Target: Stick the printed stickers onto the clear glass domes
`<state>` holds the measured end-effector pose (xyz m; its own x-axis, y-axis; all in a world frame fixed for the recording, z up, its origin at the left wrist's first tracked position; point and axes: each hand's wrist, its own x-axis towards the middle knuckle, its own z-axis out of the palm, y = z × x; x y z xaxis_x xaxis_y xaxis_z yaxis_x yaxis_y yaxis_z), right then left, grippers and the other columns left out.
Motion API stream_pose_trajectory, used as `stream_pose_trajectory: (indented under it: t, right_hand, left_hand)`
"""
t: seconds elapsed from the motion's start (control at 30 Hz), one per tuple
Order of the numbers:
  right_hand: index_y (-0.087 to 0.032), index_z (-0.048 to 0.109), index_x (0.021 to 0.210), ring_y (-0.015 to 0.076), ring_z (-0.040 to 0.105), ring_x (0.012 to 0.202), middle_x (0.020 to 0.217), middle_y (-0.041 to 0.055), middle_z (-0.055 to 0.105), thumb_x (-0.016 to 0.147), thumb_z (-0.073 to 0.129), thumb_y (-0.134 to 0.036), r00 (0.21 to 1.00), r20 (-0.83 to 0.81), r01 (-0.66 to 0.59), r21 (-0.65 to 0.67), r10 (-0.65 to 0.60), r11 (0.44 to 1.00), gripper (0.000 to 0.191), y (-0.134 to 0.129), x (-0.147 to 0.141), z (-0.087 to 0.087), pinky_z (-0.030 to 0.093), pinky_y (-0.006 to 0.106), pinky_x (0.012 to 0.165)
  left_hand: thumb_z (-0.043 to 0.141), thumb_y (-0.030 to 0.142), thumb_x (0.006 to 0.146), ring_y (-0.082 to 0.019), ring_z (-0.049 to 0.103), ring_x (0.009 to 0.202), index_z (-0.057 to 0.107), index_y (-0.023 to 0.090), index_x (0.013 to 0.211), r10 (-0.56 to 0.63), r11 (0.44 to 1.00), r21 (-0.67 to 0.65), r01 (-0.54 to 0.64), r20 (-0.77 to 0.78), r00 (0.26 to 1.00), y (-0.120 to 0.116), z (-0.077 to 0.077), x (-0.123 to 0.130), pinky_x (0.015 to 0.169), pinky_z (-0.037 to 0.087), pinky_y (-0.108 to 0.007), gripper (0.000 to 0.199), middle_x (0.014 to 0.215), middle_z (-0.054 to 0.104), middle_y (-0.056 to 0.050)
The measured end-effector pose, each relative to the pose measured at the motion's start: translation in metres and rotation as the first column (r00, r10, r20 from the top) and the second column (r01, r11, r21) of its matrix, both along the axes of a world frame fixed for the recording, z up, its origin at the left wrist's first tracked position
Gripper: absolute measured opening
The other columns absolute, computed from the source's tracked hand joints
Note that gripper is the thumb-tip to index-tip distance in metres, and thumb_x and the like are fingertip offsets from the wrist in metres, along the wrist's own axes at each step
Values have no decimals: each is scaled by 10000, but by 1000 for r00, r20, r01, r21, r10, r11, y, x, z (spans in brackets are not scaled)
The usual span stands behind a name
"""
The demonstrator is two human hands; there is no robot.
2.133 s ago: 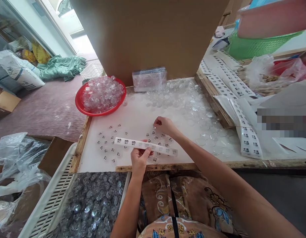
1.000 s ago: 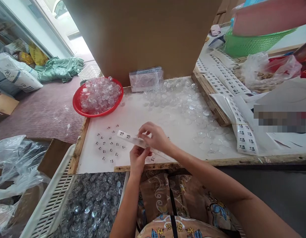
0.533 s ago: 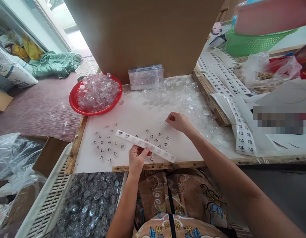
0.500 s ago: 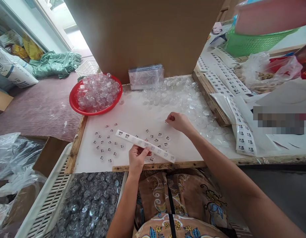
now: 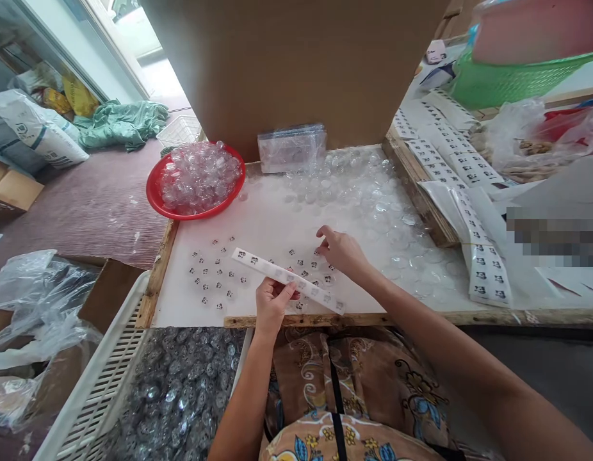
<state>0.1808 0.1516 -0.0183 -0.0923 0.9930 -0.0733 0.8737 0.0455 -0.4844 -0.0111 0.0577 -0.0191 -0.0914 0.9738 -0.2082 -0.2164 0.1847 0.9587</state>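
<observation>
My left hand pinches a white strip of small panda-face stickers near its middle, holding it aslant above the white tabletop. The strip's left end shows dark prints; toward its right end they look paler. Over the tabletop to the right, my right hand has its index finger raised apart from the other fingertips, which are down by a sticker-marked clear disc. Clear discs with panda stickers lie in loose rows at the left, and more surround the strip. Plain clear discs spread across the right and back.
A red basin heaped with clear discs stands at the back left. Behind the clear plastic box rises a large cardboard box. Sticker sheets lie beyond the wooden rail. Below left, a white crate holds many glossy discs.
My right hand has moved down and slightly left, and its pinched fingers have come apart near a disc. My left hand keeps the strip. The whole view has shifted slightly.
</observation>
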Motion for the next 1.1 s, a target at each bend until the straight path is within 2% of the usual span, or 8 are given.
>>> stream_pose_trajectory:
  t: [0.13,0.27,0.37,0.53,0.63,0.8,0.93,1.1]
  right_hand:
    - [-197,592,1074,174,624,775,928,55,706,886,544,-174,976,-202,-60,90,77,994,196,-8,-28,20,395,256,641]
    - [-199,631,980,131,619,772,932,29,696,858,623,-265,832,-490,-228,121,258,966,139,-13,-74,45,437,230,683]
    - [-194,641,920,124,603,757,889,19,687,837,653,-229,801,-503,-295,141,325,945,91,-16,-100,53,422,228,671]
    - [-209,628,879,167,572,787,886,52,661,895,585,-215,883,-321,-247,304,343,920,47,-29,-112,47,413,291,721]
    - [-218,619,827,177,575,874,960,63,649,899,562,-236,815,-425,-217,406,394,888,93,-26,-104,45,432,307,780]
    - [-194,592,817,142,547,691,756,24,615,842,577,-340,719,-688,54,201,102,978,148,16,-52,31,433,261,638]
    - [-188,577,734,123,478,597,647,-3,572,767,604,-326,819,-542,213,-16,-187,977,144,45,-3,8,362,244,557]
    - [-191,596,720,121,510,599,677,-2,617,729,592,-241,878,-398,239,-118,-266,964,52,47,14,-6,345,235,543]
  left_hand:
    - [814,370,645,-140,648,573,705,139,965,-16,1000,-12,16,-18,1000,1,1,0,565,565,-266,410,734,715,-39]
    - [821,373,634,-135,632,556,679,143,856,-21,1000,-3,21,-2,1000,2,-4,-1,562,556,-267,349,656,676,-8]
    - [817,386,628,-136,622,551,643,146,784,-22,1000,8,22,10,1000,3,-6,-2,554,549,-271,335,630,658,1]
    - [812,295,599,-161,641,619,635,143,858,-2,1000,30,2,-11,1000,5,-2,-1,565,529,-264,348,696,691,-7]
    - [801,300,611,-161,639,594,636,144,801,-6,1000,15,6,-30,1000,5,0,-1,561,528,-265,296,648,678,0]
    - [799,356,655,-148,647,574,686,141,900,-30,999,-35,29,-7,1000,2,0,-1,560,563,-273,344,693,701,-26]
    - [797,356,667,-146,656,616,707,140,951,-26,999,-20,25,-3,1000,0,2,0,568,576,-264,368,742,713,-35]
    - [798,357,662,-142,655,604,712,136,954,-13,1000,-6,13,-14,1000,0,2,1,557,572,-256,377,745,713,-35]
